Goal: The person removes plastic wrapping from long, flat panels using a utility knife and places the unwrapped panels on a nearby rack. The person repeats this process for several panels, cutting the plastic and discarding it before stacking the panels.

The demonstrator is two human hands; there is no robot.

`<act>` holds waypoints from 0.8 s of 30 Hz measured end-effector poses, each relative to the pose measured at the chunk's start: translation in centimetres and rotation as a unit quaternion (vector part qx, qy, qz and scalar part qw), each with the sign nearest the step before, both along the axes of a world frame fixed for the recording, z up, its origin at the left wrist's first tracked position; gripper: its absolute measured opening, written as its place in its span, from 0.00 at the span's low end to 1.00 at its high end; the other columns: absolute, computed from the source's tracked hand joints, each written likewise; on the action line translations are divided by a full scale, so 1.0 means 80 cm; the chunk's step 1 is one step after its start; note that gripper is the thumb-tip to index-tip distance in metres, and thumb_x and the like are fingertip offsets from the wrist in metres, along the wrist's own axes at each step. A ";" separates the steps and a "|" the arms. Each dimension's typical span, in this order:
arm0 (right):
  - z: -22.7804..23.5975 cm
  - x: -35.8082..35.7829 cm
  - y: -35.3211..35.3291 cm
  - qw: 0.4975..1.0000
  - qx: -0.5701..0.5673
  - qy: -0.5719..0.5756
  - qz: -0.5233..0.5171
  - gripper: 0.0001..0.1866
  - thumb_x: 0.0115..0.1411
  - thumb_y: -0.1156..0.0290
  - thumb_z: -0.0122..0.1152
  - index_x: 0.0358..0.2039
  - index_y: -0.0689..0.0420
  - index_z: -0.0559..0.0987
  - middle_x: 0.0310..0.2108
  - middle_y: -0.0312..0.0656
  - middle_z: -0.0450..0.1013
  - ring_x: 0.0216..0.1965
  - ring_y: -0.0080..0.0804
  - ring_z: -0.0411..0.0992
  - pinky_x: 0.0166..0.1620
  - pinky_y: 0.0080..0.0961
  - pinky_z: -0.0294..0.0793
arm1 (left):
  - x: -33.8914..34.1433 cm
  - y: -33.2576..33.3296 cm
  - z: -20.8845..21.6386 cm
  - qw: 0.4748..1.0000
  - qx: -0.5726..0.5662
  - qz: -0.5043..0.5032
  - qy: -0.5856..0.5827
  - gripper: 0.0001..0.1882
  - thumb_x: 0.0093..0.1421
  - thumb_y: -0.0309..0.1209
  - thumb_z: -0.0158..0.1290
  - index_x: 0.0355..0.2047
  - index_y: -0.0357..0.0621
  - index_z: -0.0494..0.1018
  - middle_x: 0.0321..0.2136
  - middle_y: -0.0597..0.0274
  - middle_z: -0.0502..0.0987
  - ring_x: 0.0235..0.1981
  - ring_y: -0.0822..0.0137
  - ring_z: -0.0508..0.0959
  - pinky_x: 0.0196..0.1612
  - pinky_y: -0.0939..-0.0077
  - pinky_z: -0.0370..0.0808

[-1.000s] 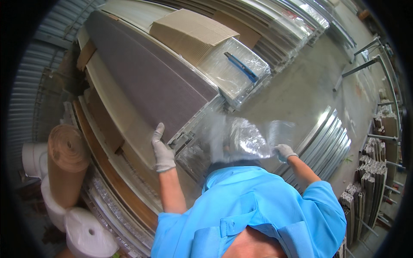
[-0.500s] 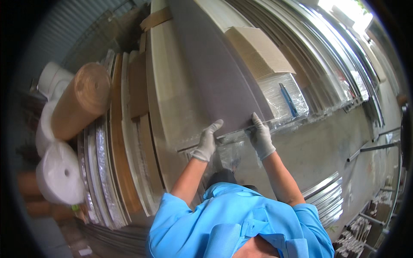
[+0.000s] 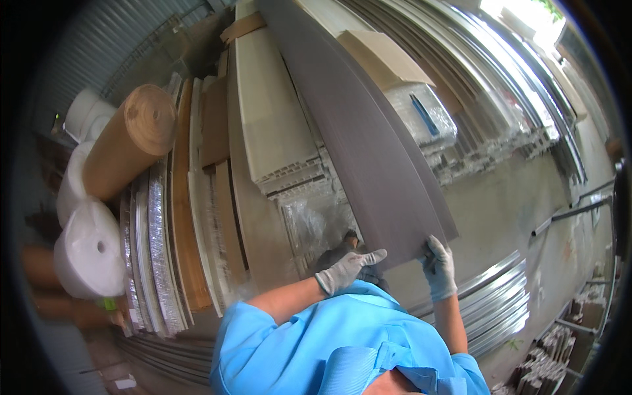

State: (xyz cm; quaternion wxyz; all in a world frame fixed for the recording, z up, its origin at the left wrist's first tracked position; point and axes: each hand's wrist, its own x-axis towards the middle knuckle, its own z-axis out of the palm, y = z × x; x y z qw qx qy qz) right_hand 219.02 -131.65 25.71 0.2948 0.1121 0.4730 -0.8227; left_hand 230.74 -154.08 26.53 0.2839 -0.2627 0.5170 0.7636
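A long purple-grey panel (image 3: pixel 378 171) stretches from the far top of the view to just in front of my body. My left hand (image 3: pixel 345 271), in a pale glove, is at the left corner of its near end, thumb over the edge and fingers partly hidden. My gloved right hand (image 3: pixel 440 270) is closed on the near end towards the right corner, with the thumb on top. The panel's near part sticks out past a stack of cream panels (image 3: pixel 276 125) with hollow ends, lying on the left beneath it.
Right of the panel, a blue box cutter (image 3: pixel 424 114) lies on a plastic-wrapped bundle beside folded cardboard (image 3: pixel 385 59). A brown roll (image 3: pixel 128 141) and white rolls (image 3: pixel 91 257) stand left. Shiny metal profiles (image 3: pixel 490 296) lie on the floor at right, near a metal rack (image 3: pixel 573 217).
Both hands have drawn the panel's near end towards my body and slightly right. The cream stack's hollow ends have come into view below it.
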 end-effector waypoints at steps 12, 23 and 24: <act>0.008 0.194 0.384 0.960 0.224 -0.035 -0.162 0.12 0.61 0.68 0.65 0.44 0.55 0.78 0.28 0.28 0.75 0.25 0.22 0.73 0.30 0.19 0.73 | -0.160 -0.083 -0.004 0.976 -0.020 0.196 0.096 0.36 0.61 0.50 0.60 0.59 0.36 0.68 0.55 0.51 0.74 0.57 0.56 0.73 0.63 0.59 0.71; 0.004 -0.179 0.126 0.903 0.241 0.171 0.312 0.28 0.70 0.50 0.53 0.61 0.58 0.73 0.52 0.39 0.76 0.49 0.28 0.74 0.52 0.27 0.72 | -0.017 0.039 0.003 0.940 0.329 0.027 -0.084 0.25 0.67 0.37 0.56 0.60 0.39 0.66 0.62 0.54 0.66 0.60 0.56 0.70 0.65 0.57 0.67; -0.016 -0.185 0.070 0.889 0.281 0.196 0.304 0.28 0.70 0.49 0.53 0.59 0.58 0.74 0.50 0.39 0.77 0.48 0.27 0.74 0.51 0.27 0.72 | -0.030 0.014 0.003 0.966 0.250 0.060 -0.034 0.30 0.66 0.41 0.57 0.63 0.39 0.63 0.61 0.53 0.68 0.61 0.55 0.69 0.66 0.56 0.66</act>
